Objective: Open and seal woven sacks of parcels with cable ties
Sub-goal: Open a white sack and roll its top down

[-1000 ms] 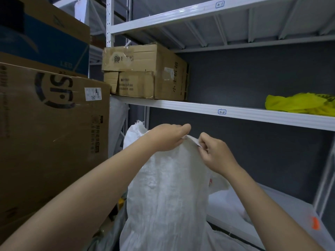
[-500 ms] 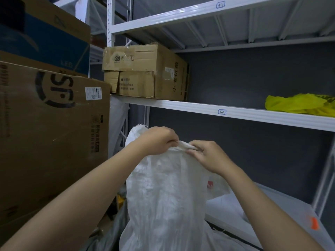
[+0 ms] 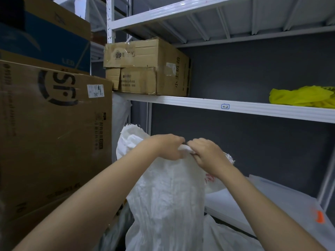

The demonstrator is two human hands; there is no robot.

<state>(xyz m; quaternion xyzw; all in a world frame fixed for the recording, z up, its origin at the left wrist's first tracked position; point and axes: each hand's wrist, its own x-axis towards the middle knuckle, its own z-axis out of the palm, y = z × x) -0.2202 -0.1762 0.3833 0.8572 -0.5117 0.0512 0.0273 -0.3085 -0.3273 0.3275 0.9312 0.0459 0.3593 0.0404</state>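
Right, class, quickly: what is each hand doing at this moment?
Left hand: closed, gripping the gathered top of the white sack.
Right hand: closed, gripping the same sack top, right beside the left.

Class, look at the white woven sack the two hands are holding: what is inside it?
Nothing inside shows. The left hand and right hand pinch the mouth of the white sack together, and its weave is opaque. The contents are hidden.
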